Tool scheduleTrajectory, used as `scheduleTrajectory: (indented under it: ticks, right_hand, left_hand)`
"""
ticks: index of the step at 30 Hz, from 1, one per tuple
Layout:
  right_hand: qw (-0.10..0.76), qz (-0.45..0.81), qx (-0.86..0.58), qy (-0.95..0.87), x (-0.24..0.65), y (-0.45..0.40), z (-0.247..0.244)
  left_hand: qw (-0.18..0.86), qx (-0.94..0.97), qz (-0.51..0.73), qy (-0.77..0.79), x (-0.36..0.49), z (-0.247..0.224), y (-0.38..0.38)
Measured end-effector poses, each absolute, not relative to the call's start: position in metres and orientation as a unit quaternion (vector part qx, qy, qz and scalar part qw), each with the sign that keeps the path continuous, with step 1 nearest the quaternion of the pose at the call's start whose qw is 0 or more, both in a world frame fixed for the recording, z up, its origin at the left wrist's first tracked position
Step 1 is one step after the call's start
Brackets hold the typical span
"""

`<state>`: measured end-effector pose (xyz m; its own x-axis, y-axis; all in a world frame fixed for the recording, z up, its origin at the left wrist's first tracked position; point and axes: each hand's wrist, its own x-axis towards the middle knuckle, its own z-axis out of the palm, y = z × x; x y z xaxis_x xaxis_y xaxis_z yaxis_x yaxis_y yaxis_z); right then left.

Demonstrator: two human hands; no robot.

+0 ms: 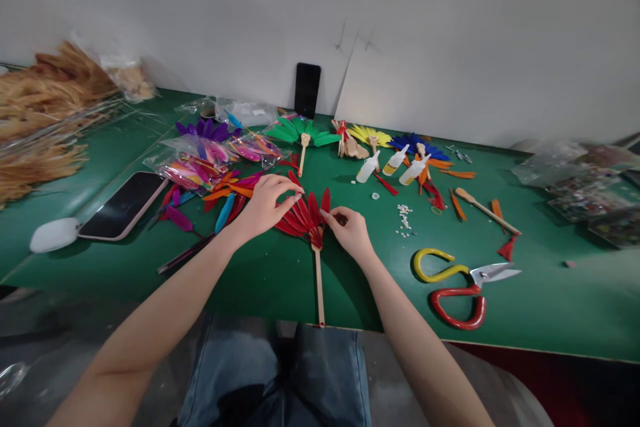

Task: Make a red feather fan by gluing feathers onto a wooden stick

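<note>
A red feather fan (300,219) with a thin wooden handle (319,287) lies in front of me, the handle pointing at the table's near edge. My left hand (270,205) is over the fan's left side, with thumb and fingertips drawn together on a red feather near the upper tips. On the other side, my right hand (351,233) pinches the low part of a red feather (325,202) at the fan's right edge. Loose red, orange and blue feathers (225,212) lie left of the fan, close to my left wrist.
Scissors (453,273) with yellow and red handles lie at right, near small white beads (404,219) and glue bottles (369,167). Green (304,130), yellow and blue feather fans line the back. A phone (125,203) lies left; another phone (307,90) leans against the wall.
</note>
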<state>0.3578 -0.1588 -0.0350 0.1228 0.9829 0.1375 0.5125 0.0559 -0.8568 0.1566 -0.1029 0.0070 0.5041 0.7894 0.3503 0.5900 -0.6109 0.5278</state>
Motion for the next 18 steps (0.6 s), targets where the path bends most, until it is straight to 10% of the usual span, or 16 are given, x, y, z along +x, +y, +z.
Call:
scheduleTrajectory:
  ticks: [18]
  right_hand:
    - [0.412,0.302,-0.628,-0.587,0.357,-0.161,-0.033]
  left_hand:
    - [0.146,0.890,0.248,0.353,0.170,-0.003,-0.113]
